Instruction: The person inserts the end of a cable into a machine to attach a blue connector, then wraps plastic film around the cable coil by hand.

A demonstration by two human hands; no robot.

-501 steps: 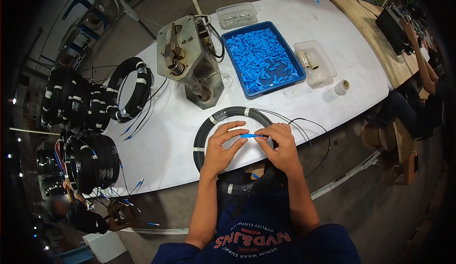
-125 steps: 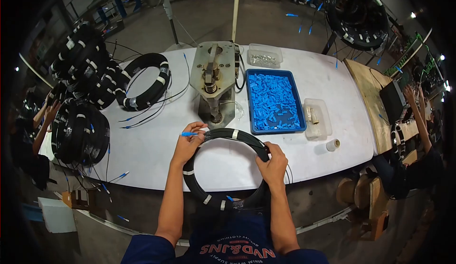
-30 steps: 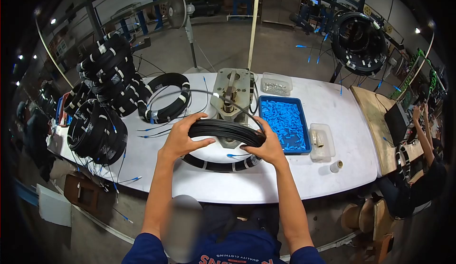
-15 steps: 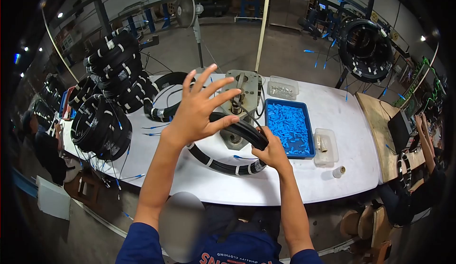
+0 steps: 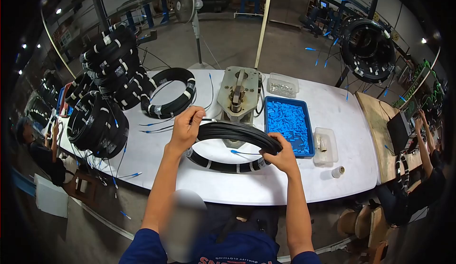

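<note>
A coil of black cable (image 5: 237,134) is between my hands, in front of the metal press (image 5: 238,93). My right hand (image 5: 283,155) is closed around the coil's right end. At its left end my left hand (image 5: 185,130) has its fingers curled in against the cable, with a thin strand running off beside the fingertips. Below the bundle, a black arc with white ties (image 5: 223,165) curves over the white table. Inside the ring lies a blue-tipped cable end (image 5: 233,152).
Right of the press stand a blue tray (image 5: 311,143) of small blue parts, two clear plastic boxes (image 5: 332,155) and a small spool (image 5: 337,172). Another coil (image 5: 161,109) and stacked coils (image 5: 111,74) occupy the left. People sit at both sides.
My left hand has gone from spread fingers above the coil to closed at its left end. The coil's bundle and my right hand have shifted slightly right.
</note>
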